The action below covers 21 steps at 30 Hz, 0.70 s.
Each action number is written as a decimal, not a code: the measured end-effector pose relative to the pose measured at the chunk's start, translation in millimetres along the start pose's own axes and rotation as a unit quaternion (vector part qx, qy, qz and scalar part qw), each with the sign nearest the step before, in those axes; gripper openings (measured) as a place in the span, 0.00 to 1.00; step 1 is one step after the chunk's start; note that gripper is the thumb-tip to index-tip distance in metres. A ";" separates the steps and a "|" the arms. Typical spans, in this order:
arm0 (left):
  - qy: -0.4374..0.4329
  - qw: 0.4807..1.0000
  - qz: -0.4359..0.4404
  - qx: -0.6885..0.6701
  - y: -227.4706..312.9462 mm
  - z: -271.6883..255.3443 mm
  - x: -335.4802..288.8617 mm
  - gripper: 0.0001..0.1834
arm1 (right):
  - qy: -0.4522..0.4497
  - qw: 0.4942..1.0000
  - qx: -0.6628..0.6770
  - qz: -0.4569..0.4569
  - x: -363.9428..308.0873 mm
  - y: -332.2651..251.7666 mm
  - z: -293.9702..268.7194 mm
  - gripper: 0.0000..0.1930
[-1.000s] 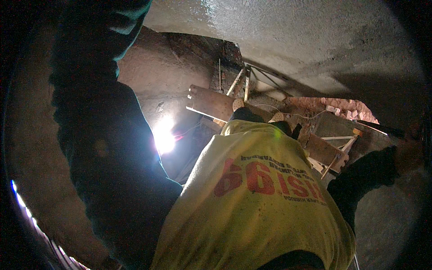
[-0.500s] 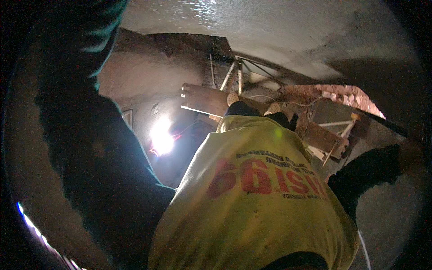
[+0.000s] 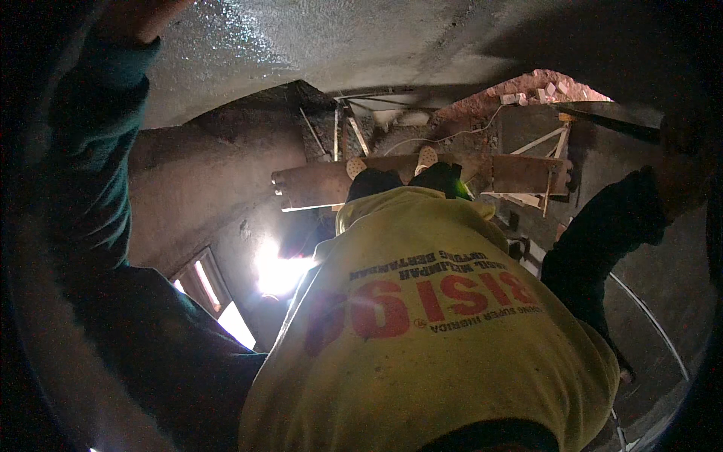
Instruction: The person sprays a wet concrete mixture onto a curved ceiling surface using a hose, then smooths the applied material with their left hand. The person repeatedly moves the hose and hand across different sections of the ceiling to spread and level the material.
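Observation:
My left arm [image 3: 98, 173], in a dark teal sleeve, reaches up along the left side. At the top edge my left hand [image 3: 143, 16] is only partly in view, close to the grey wall surface [image 3: 324, 45]. A wet, shiny patch [image 3: 233, 34] of that surface lies beside it. On the right, my right hand [image 3: 681, 177] is raised in deep shadow, its fingers not discernible. Just beyond it runs a long, thin dark strip [image 3: 621, 126]; whether I hold it cannot be made out.
My feet, in tan perforated shoes [image 3: 427, 157], are on a wooden plank [image 3: 312, 183]. Timber bracing [image 3: 553, 142] and a pale cable [image 3: 452, 138] lie beyond. At left are a glaring light [image 3: 279, 271] and a window frame [image 3: 203, 282]. Broken bricks [image 3: 546, 94] show at upper right.
The whole view has turned, and the plank now looks more level. My left hand has come partly into view at the top, and the window frame shows more fully at left.

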<state>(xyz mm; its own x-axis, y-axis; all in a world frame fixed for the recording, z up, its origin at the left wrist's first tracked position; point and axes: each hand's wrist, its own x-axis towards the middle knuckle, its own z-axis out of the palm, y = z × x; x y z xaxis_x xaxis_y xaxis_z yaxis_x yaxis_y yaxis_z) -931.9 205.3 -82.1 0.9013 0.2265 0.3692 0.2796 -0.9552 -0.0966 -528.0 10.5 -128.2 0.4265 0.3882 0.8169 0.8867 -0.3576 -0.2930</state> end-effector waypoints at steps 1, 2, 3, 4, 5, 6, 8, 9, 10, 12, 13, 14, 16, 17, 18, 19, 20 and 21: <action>0.023 0.999 0.029 0.026 -6.7 5.8 -2.3 0.07 | 0.002 1.000 -0.008 -0.001 -0.4 4.2 1.2 0.21; 0.045 0.996 0.059 0.052 -12.0 10.6 -4.0 0.06 | 0.004 1.000 -0.018 -0.002 -0.1 9.4 0.5 0.21; 0.063 0.995 0.058 0.046 -14.8 17.2 -3.9 0.05 | 0.005 0.999 -0.035 -0.003 -0.5 16.8 -0.4 0.21; 0.082 0.994 0.055 0.042 -16.8 21.4 -5.1 0.05 | 0.006 0.999 -0.050 -0.006 0.1 24.8 -1.6 0.21; 0.100 0.993 0.053 0.038 -18.1 20.8 -6.2 0.05 | 0.005 0.997 -0.071 -0.013 1.5 35.2 -3.1 0.21; 0.100 0.992 0.042 0.062 -17.6 17.4 -6.8 0.05 | 0.006 0.995 -0.098 -0.025 2.4 48.0 -3.9 0.21; 0.105 0.989 0.019 0.105 -16.6 12.5 -8.7 0.07 | 0.007 0.981 -0.182 -0.062 7.4 79.7 -8.1 0.21; 0.100 0.989 -0.005 0.112 -15.9 11.1 -10.6 0.08 | 0.010 0.976 -0.208 -0.065 7.3 81.0 -10.7 0.21; 0.095 0.988 -0.023 0.118 -16.8 10.8 -9.2 0.08 | 0.011 0.976 -0.214 0.039 4.2 47.1 -10.3 0.21; 0.104 0.986 -0.029 0.123 -19.6 19.0 -4.1 0.09 | 0.022 0.940 -0.230 0.251 -2.0 -10.7 -18.4 0.22; 0.113 0.984 -0.029 0.131 -17.3 20.9 -7.4 0.08 | 0.018 0.949 -0.146 0.279 0.1 -9.2 -24.9 0.22; 0.125 0.981 -0.031 0.145 -12.8 20.0 -11.8 0.08 | 0.015 0.950 -0.058 0.305 2.7 -8.6 -29.4 0.21; 0.112 0.973 -0.057 0.195 5.1 13.4 -23.8 0.09 | -0.012 0.950 0.225 0.217 -3.0 21.0 -54.8 0.21; 0.188 0.974 -0.092 0.092 10.7 25.1 -28.2 0.10 | -0.032 0.919 0.337 0.200 -1.7 31.3 -66.5 0.21; 0.173 0.969 -0.087 0.156 -12.9 7.4 -0.2 0.08 | -0.051 0.885 0.396 0.238 1.4 33.9 -77.8 0.20; 0.203 0.959 -0.042 0.192 -11.5 1.0 13.1 0.10 | -0.030 0.880 0.415 0.230 -3.1 35.3 -84.1 0.20; 0.213 0.959 -0.045 0.183 -11.6 0.9 21.3 0.11 | -0.014 0.871 0.438 0.221 -6.9 36.8 -87.1 0.20; 0.182 0.969 -0.078 0.145 -10.3 -2.9 27.6 0.13 | 0.021 0.881 0.435 0.183 -6.7 27.3 -82.1 0.20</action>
<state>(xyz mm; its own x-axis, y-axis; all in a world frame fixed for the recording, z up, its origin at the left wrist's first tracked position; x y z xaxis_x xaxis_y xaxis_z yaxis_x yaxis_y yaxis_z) -910.9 220.8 -68.2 0.6788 0.2320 0.6967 0.5325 -0.8088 -0.2495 -521.3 -71.5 -100.9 0.7217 0.3437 0.6008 0.4997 0.3420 -0.7958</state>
